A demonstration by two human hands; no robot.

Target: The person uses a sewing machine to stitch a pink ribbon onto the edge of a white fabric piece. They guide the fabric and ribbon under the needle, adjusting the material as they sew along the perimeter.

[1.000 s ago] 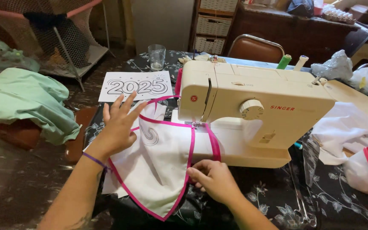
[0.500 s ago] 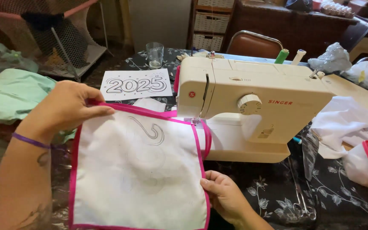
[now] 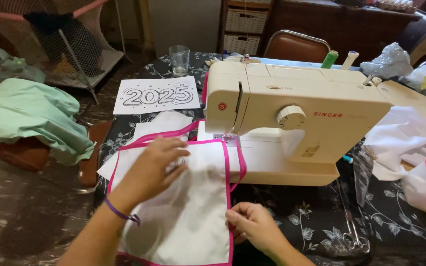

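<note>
A white cloth panel [image 3: 193,207] with pink edging lies flat in front of a cream sewing machine [image 3: 292,123], its top right corner under the needle. My left hand [image 3: 151,170] rests palm down on the upper left of the cloth, fingers spread. My right hand [image 3: 252,226] pinches the pink right edge of the cloth near the table's front.
A printed paper sheet [image 3: 156,94] and a glass [image 3: 179,60] lie behind the cloth. Green fabric [image 3: 25,116] is piled at the left. White and pink fabric [image 3: 410,152] lies to the right of the machine. A brown chair [image 3: 297,47] stands behind the table.
The cloth was lifted up toward me half a second ago; now it lies flat with my left hand pressed on it and my right hand gripping its right edge.
</note>
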